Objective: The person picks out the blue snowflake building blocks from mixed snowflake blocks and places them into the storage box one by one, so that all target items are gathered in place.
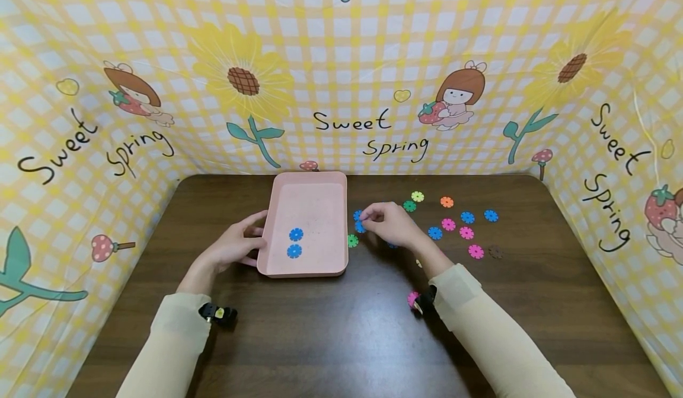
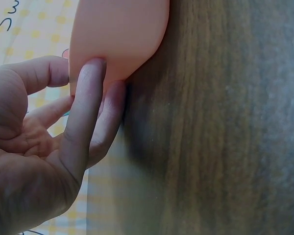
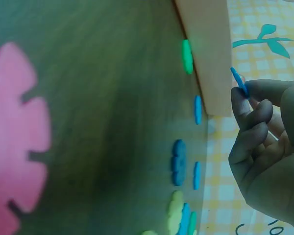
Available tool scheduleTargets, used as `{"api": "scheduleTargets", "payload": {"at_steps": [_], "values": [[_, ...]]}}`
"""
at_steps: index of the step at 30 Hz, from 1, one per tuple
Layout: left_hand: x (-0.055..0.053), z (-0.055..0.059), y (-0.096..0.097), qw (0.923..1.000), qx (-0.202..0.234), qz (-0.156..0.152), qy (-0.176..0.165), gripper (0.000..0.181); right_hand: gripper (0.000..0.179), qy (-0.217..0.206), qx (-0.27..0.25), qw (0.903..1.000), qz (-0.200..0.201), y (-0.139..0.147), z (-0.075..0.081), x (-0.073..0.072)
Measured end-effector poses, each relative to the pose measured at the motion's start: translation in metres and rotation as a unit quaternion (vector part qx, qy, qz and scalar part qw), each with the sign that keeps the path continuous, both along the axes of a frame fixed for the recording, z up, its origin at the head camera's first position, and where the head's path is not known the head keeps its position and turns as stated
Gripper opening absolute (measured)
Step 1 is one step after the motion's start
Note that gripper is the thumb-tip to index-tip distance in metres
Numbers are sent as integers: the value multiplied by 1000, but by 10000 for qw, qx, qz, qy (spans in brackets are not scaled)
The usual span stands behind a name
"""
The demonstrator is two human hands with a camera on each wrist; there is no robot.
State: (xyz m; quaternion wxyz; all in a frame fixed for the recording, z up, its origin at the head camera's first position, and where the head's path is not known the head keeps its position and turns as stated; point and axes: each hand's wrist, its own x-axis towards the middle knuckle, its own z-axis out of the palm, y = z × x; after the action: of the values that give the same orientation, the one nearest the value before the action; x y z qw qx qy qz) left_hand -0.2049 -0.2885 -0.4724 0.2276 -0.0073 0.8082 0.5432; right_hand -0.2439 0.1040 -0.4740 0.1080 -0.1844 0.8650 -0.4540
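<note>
A shallow pink tray [image 1: 306, 205] lies on the dark wooden table. Inside it are two blue notched flower discs [image 1: 296, 234]. My left hand [image 1: 235, 245] is at the tray's left side, its extended fingers [image 2: 90, 83] touching the outer wall. To the right of the tray, my right hand [image 1: 392, 223] pinches a blue notched disc [image 3: 239, 82] between thumb and forefinger, raised over the table. Beneath it, a green disc [image 1: 353, 241] lies beside the tray's right wall. My right hand hides part of the discs lying below.
Scattered right of my right hand are several notched discs, among them blue [image 1: 467, 217], pink [image 1: 466, 232], orange [image 1: 446, 202], yellow-green [image 1: 418, 196] and brown [image 1: 495, 252]. One pink disc [image 1: 412, 299] lies close to my right wrist. Checked cloth [image 1: 341, 72] surrounds the table's back and sides.
</note>
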Motion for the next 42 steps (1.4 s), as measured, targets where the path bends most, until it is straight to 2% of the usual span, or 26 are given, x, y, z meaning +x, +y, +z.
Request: {"api": "scheduleTargets", "payload": {"at_steps": [11, 18, 27, 36, 42], "values": [[0, -1, -3, 10000, 22, -35, 20, 81, 15, 29, -502, 9984, 257, -21, 18, -2], [1, -1, -2, 10000, 24, -53, 7, 81, 18, 219, -429, 9979, 431, -42, 25, -3], [0, -1, -3, 9999, 93, -47, 11, 81, 21, 259, -461, 9979, 369, -77, 17, -13], [0, -3, -3, 9999, 125, -1, 9, 81, 19, 117, -360, 9993, 19, -106, 10, -13], [1, -3, -2, 9998, 182, 36, 32, 80, 21, 6, -432, 9991, 20, -125, 3, -15]]}}
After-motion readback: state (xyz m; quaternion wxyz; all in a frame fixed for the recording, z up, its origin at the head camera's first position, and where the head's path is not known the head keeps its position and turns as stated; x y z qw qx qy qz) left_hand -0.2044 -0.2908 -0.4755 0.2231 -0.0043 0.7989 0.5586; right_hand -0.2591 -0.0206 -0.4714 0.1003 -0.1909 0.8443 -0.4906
